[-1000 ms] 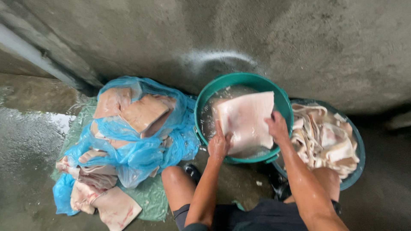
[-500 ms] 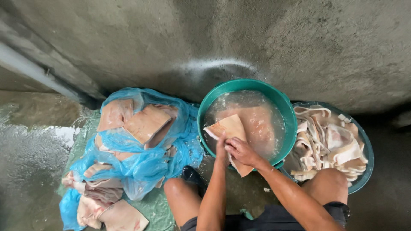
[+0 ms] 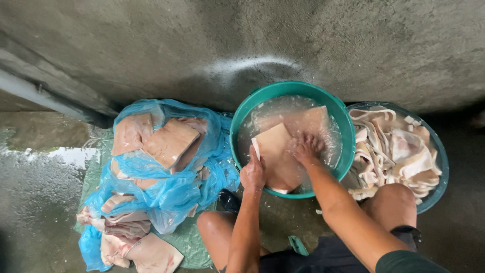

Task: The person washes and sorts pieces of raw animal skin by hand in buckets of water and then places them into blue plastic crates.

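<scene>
Pork slab (image 3: 277, 161), pale and squarish, sits half under cloudy water in the green basin (image 3: 242, 129) at the centre of the frame, tilted up against the basin's near wall. Biggest of all is the grey concrete wall (image 3: 242, 40) across the top, with the wet concrete floor (image 3: 35, 192) running down the left side. On that floor, left of centre, a blue plastic sheet (image 3: 166, 194) wraps a heap of more pork slabs (image 3: 169, 142), and a few more spill out at the lower left corner onto a green mat (image 3: 194, 247). Over at the right edge, touching the green basin, a second basin (image 3: 438, 156) is piled with pale cut strips (image 3: 391, 156). Down to the hands now: left hand (image 3: 252, 172) grips the slab's near left edge, fingers (image 3: 251, 157) curled over it and closed on the meat. Right hand (image 3: 307, 147) presses flat on the slab's upper right part, fingers (image 3: 303, 140) spread and dipped in the water, pushing rather than gripping. Bare knees (image 3: 391, 202) frame the bottom of the picture, just beside both basins.
</scene>
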